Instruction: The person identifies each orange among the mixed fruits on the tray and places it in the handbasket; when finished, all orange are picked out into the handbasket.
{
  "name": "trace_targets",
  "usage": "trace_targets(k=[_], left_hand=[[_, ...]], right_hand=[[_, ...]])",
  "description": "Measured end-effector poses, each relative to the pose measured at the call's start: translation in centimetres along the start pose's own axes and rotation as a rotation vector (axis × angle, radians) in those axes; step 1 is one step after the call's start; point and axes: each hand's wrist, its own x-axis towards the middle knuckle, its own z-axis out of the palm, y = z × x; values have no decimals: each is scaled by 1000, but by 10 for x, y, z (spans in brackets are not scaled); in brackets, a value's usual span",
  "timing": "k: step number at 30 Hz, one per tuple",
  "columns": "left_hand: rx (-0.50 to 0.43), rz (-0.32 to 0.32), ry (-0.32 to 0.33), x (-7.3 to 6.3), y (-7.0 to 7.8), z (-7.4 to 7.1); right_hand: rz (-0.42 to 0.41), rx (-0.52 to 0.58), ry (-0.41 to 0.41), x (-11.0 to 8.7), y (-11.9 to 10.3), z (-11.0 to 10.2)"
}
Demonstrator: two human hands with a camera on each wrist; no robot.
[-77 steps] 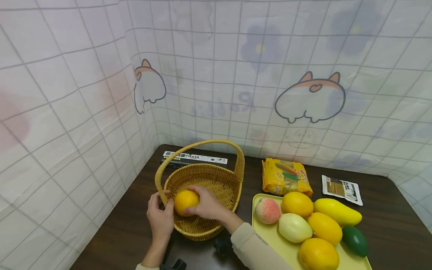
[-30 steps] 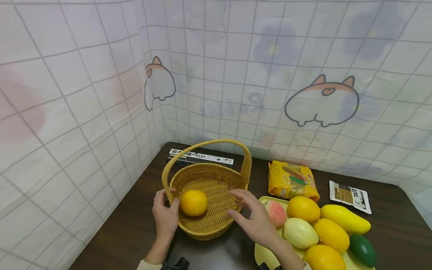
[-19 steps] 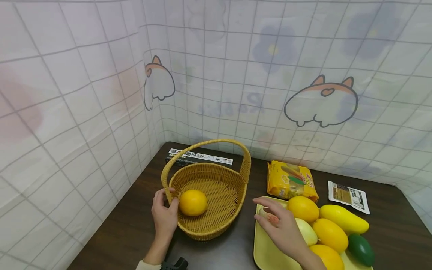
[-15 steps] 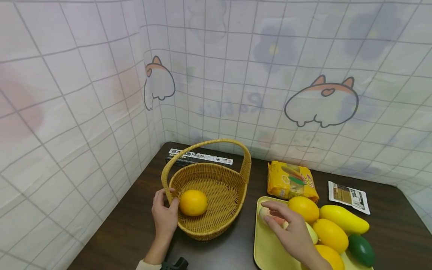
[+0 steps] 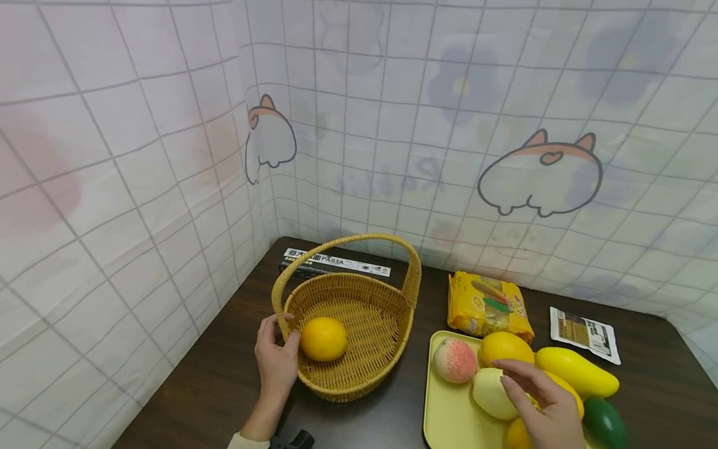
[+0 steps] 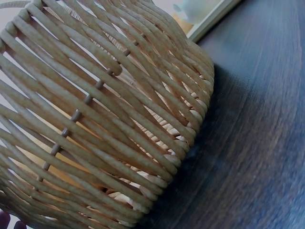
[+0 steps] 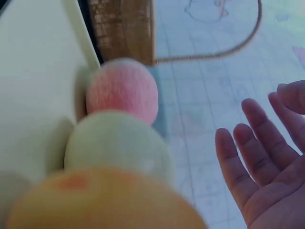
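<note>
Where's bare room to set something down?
Free: the basket, right of its yellow fruit; the tray, left side, nearer than the peach; table between basket and tray. Crowded: tray's right side, packed with fruit around the right hand.

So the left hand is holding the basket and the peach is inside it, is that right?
Not inside: the peach lies on the tray, as the head view shows. The left hand is holding the basket, with a yellow fruit inside.

Head view forward-down, wrist views close, basket (image 5: 370, 330) apparently shared
</note>
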Motion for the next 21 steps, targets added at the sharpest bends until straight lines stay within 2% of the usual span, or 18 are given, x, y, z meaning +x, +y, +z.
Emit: trace_targets(k=[6,12,17,21], left_hand=[[-2,-4,1,1,0,0],[1,1,0,1,-3,1],[5,-8,-4,4,-26,4],[11,-23,-17,5,-42,6]], right_hand=[[36,1,91,-3,12,-17],[177,54,238,-3,23,-34],[262,121,288,-2,40,-48],[277,143,253,-4,53,-56]])
